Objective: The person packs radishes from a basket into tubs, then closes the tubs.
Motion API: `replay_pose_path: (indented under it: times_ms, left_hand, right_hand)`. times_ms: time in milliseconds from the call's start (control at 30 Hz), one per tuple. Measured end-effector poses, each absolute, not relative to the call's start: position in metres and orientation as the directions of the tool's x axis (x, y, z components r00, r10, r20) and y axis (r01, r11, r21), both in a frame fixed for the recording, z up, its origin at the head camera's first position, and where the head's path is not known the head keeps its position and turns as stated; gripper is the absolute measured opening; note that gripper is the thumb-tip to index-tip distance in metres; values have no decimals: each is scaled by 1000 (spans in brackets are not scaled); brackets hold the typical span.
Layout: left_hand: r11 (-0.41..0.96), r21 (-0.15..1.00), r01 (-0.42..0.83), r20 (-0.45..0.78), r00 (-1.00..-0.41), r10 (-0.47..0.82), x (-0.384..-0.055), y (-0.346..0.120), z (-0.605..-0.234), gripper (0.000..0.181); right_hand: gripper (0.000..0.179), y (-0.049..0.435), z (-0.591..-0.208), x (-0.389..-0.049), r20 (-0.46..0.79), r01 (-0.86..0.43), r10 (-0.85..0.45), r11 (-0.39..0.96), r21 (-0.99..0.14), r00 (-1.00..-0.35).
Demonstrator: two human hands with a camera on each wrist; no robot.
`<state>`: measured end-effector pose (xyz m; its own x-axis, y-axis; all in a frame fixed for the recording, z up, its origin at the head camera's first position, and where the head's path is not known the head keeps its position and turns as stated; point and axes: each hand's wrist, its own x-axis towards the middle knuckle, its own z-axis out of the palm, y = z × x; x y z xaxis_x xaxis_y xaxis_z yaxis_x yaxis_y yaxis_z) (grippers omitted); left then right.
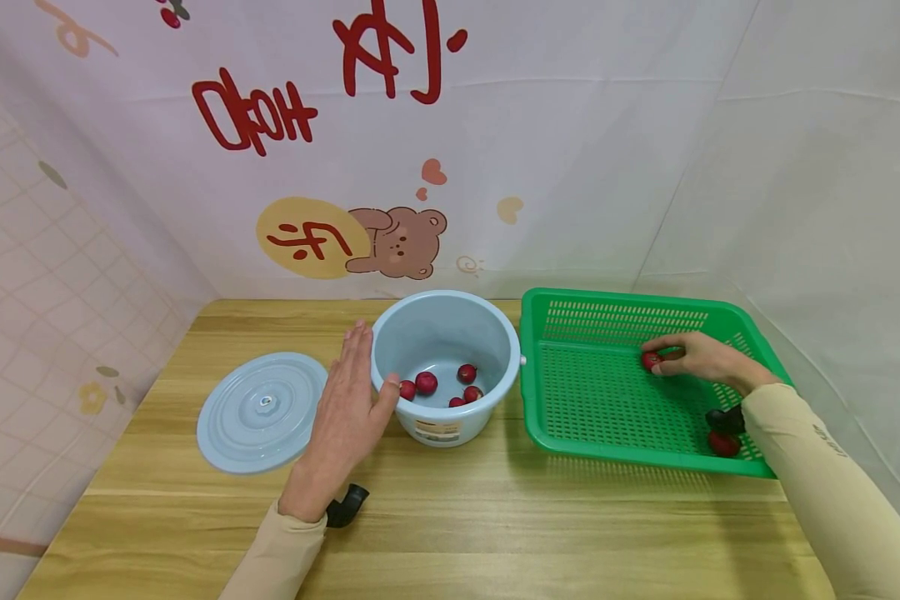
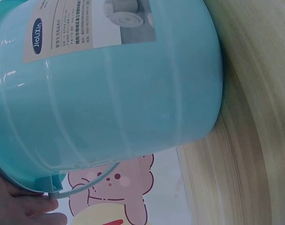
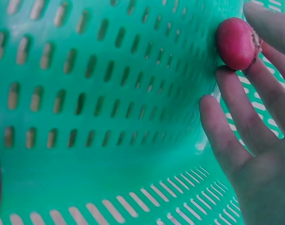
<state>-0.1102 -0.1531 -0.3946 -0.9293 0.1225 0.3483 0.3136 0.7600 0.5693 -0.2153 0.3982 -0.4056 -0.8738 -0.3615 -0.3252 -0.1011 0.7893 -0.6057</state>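
Beige sleeve (image 1: 817, 467) — red, brown-tipped produce (image 3: 236, 43)

A label (image 2: 88, 26) on the bucket (image 2: 123, 103) reads "JiaLiXin".

table (image 1: 510, 533): lid (image 1: 232, 425) on the left | bucket (image 1: 427, 329) mid, round produce (image 1: 426, 383) inside — basket (image 1: 607, 408) just right, more produce in it | backdrop (image 1: 585, 125) behind

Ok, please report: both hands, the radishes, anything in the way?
Right hand pinching radish inside green basket. Left hand against light-blue bucket, five radishes visible inside. Lid off, on table; no blockage seen.
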Motion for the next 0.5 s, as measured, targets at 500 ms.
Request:
replay_pose_path:
  times_ms: [500]
  left_hand:
    - [763, 567, 311, 347, -930, 121, -110, -153, -394, 76]
  right_hand:
    - [45, 395, -410, -221, -286, -131, -346, 811, -570, -894]
